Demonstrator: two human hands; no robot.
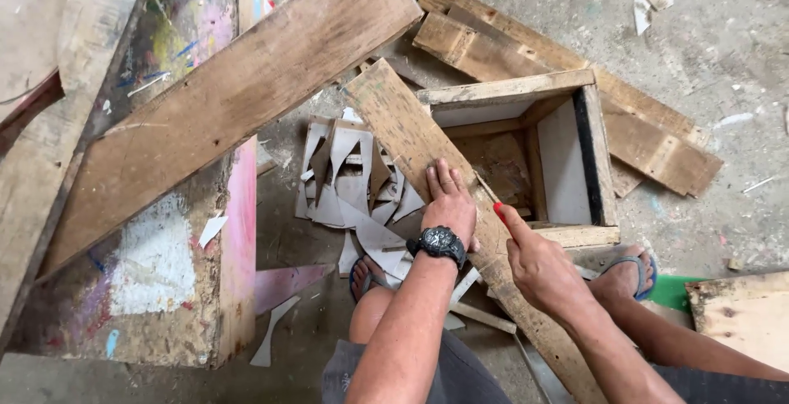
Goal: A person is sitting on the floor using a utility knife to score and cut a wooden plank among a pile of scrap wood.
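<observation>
Now left hand (448, 204) flat on plank (411, 137) — right hand (538, 266) grips red pencil (500, 211) at plank edge.

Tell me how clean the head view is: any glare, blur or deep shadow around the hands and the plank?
Head view: soft, even daylight, no glare. The left hand lies flat on the plank, sharp, as is the right hand holding a red-tipped pencil. The inside of the open wooden box is only slightly shaded. Straight edges bow a little near the frame's borders.
</observation>
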